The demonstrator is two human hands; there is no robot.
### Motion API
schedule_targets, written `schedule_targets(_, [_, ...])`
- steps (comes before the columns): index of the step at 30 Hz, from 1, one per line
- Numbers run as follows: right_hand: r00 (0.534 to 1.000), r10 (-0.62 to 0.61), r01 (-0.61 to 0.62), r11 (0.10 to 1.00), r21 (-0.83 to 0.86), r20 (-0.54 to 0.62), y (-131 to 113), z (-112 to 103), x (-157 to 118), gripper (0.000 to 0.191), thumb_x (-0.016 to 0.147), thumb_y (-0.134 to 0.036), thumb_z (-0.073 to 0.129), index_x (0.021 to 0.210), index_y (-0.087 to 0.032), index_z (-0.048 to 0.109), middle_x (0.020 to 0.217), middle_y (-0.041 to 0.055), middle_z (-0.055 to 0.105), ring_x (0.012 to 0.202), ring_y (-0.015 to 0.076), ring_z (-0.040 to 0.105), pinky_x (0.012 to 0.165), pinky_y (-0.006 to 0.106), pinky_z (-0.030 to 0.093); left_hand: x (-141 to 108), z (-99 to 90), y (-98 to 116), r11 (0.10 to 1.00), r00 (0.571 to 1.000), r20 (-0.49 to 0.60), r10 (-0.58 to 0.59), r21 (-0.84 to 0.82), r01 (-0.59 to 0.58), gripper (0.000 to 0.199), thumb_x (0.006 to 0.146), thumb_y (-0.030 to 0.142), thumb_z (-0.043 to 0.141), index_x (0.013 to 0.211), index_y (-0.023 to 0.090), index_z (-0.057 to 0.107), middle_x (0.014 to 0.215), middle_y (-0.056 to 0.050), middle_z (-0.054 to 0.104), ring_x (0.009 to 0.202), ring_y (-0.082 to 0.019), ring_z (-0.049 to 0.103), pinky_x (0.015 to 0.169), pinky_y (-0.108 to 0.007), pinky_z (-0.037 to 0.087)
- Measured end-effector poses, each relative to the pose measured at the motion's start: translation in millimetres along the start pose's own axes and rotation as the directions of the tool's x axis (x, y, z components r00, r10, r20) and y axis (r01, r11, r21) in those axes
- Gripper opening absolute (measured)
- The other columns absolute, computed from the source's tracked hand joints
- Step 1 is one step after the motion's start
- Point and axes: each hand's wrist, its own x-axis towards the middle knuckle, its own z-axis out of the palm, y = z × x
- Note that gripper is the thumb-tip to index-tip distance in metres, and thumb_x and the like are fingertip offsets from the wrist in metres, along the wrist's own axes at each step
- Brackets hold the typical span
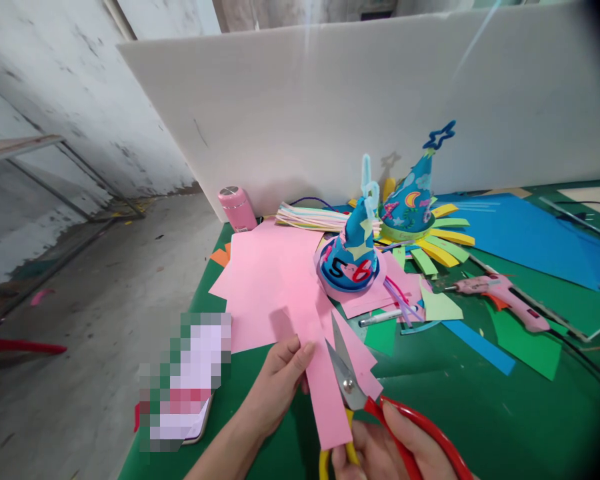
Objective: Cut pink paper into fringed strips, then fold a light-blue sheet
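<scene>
My left hand point(279, 375) pinches a long strip of pink paper point(329, 408) between thumb and fingers. In my right hand point(387, 445) is a pair of scissors point(350, 385) with red and yellow handles. Its blades are spread and lie at the right edge of the strip. Behind the strip, large pink sheets point(263, 280) are spread on the green table. Beyond them stands a small blue cone hat point(353, 247) with the digits 5 and 6 on its front. A second blue cone hat point(413, 200), topped with a dark blue star, stands farther back.
A pink glue gun point(505, 297) with a cord lies on the right, near blue sheets point(525, 233) and green scraps. A marker point(383, 317) rests before the hats. At the back left stands a pink flask point(237, 208). A blurred phone-like object point(193, 380) lies at the left edge.
</scene>
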Motion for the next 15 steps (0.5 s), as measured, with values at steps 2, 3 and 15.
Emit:
schedule_targets(2, [1.000,-0.003,0.004,1.000,-0.029,0.013,-4,0,-1,0.057,0.070,-0.062,0.044,0.081,-0.009,0.059,0.066,0.0028,0.045,0.062,0.0113,0.037,0.061,0.022,0.027,0,3.0,3,0.997,0.999,0.037,0.013,-0.077,-0.010,0.010,0.069,0.024,0.063,0.073,0.015,0.063,0.070,-0.004,0.064,0.065,-0.014,0.058,0.064,-0.025,0.044])
schedule_targets(3, [1.000,0.010,-0.009,0.999,-0.041,0.009,-7,1,-2,0.057,0.070,-0.062,0.044,0.082,-0.009,0.059,0.065,0.0024,0.044,0.061,0.0113,0.037,0.060,0.022,0.027,0,5.2,5,0.993,0.998,0.057,0.028,-0.116,-0.021,0.013,0.068,0.021,0.063,0.079,0.015,0.064,0.076,-0.005,0.065,0.070,-0.016,0.059,0.067,-0.026,0.044])
schedule_targets(15, [0.985,0.142,-0.148,0.987,-0.059,-0.101,-21,9,-11,0.056,0.071,-0.060,0.045,0.079,-0.007,0.061,0.066,0.0028,0.043,0.060,0.0109,0.040,0.067,0.022,0.030,7,25.7,0,0.986,0.957,-0.280,0.071,-0.125,-0.110,0.025,0.073,0.040,0.056,0.066,0.016,0.058,0.054,0.001,0.058,0.050,-0.011,0.052,0.048,-0.020,0.039])
